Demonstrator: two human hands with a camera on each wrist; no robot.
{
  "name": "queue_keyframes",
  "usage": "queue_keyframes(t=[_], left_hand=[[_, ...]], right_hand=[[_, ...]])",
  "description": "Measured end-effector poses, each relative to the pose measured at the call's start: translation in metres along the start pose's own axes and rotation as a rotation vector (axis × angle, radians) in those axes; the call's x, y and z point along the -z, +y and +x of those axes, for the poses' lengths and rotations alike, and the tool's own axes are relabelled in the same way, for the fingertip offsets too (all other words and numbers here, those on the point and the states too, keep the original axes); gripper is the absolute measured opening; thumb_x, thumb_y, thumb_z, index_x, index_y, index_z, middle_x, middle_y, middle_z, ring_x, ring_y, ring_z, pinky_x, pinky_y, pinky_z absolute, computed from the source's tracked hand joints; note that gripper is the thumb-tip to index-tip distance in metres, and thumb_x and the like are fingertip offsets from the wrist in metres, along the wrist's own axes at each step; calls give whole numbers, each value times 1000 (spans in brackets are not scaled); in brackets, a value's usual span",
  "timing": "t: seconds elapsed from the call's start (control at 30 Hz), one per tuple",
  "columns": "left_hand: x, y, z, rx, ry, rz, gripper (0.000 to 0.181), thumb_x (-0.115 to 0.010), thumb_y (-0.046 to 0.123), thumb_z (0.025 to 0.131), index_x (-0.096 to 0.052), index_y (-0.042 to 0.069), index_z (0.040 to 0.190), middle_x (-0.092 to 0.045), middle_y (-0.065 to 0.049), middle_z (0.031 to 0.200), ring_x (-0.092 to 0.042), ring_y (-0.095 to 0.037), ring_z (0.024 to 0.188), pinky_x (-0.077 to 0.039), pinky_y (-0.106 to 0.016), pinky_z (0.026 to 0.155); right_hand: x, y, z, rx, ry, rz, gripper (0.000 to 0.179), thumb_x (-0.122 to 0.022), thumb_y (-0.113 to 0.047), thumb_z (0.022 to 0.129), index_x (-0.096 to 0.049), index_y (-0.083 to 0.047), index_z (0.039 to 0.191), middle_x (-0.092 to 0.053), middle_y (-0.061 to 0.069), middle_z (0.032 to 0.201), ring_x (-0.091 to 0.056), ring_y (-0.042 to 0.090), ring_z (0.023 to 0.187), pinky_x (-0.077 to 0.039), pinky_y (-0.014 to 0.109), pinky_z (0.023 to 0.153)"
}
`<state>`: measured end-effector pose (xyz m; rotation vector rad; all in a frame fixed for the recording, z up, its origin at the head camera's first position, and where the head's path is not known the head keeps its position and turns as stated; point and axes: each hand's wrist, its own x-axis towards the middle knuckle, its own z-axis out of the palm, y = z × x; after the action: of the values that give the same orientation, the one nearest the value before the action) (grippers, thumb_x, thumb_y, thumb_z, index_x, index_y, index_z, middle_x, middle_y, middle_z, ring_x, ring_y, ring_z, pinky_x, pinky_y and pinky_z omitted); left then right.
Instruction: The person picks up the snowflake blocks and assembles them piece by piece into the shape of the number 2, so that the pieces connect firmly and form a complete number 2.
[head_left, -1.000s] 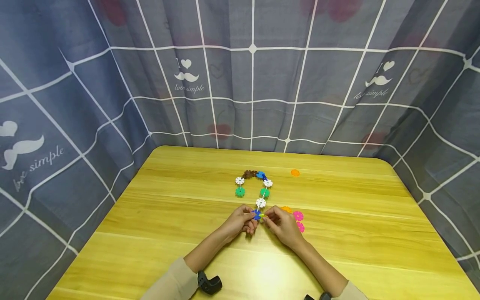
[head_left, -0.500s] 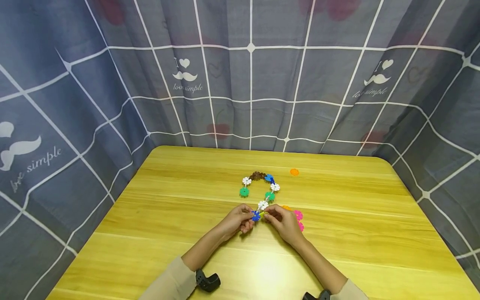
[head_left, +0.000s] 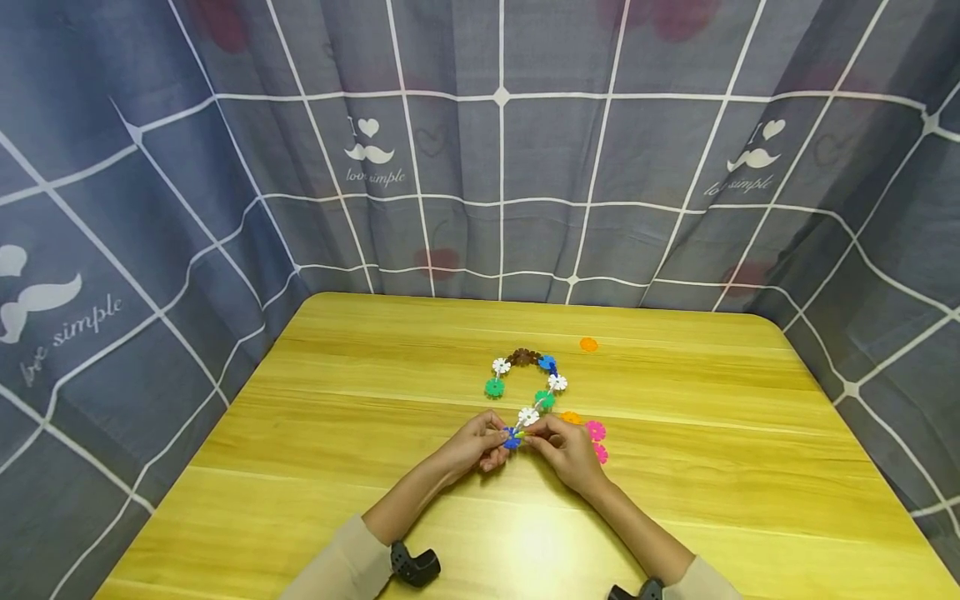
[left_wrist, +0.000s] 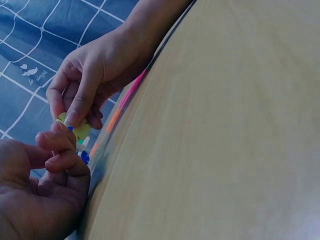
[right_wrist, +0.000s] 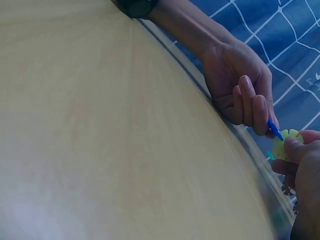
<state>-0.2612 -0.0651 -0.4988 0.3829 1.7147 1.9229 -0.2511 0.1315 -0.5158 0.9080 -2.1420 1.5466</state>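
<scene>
My left hand (head_left: 476,446) pinches a blue snowflake disc (head_left: 512,440), the near end of a curved chain of interlocking plastic discs. In the right hand (head_left: 567,452), thumb and fingers grip a yellow snowflake disc (right_wrist: 280,150). Both wrist views show the yellow disc against the blue one, edge to edge; how deep the slots sit is hard to tell. From the blue disc the chain runs away through a white disc (head_left: 528,417) and a green disc (head_left: 544,400), bends round past brown discs (head_left: 523,357), and comes back to another green disc (head_left: 494,387).
Two pink discs (head_left: 595,430) and an orange disc (head_left: 570,417) lie beside the right hand, partly behind it. Another orange disc (head_left: 588,344) is farther back on the wooden table (head_left: 337,383). A checked curtain (head_left: 465,167) hangs around the table's back and sides.
The far part of the chain has swung to the right and a little nearer. Both hands have stayed almost in place, still holding the blue and yellow discs together.
</scene>
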Motion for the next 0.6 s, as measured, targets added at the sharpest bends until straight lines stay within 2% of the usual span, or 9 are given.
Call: queue_keyframes(t=[0.2,0.43,0.53,0.6], left_hand=[[2,-1,1,-5,-16,26,8,-38,1,98,-36,-7,101,-53,-5,62,-43,-6,45,-36,-16,42],[3,1,4,-19,-34,47,9,-39,1,98,-36,-7,100,-52,-5,64,-42,-6,45,-36,-16,42],[2,3,3,-5,28,85,9,-42,4,97,-39,-5,99,-53,-5,62,-42,-6,43,-37,-16,41],[2,3,2,-9,92,184,11,-48,8,96,-45,-2,98,-53,-4,60,-42,-7,42,-37,-17,40]], right_hand=[[4,-24,6,-14,-12,-20,12,-65,14,77,-64,5,84,-67,17,77,-64,29,63,-53,33,54],[4,-24,8,-16,3,-37,13,-67,14,75,-64,4,83,-67,15,78,-64,29,63,-53,32,54],[4,-11,7,-36,-20,-27,11,-67,9,78,-65,1,86,-68,13,79,-65,27,65,-53,31,56],[8,0,7,-44,-39,-46,10,-67,3,80,-66,-3,88,-68,9,81,-65,23,65,-53,27,56]])
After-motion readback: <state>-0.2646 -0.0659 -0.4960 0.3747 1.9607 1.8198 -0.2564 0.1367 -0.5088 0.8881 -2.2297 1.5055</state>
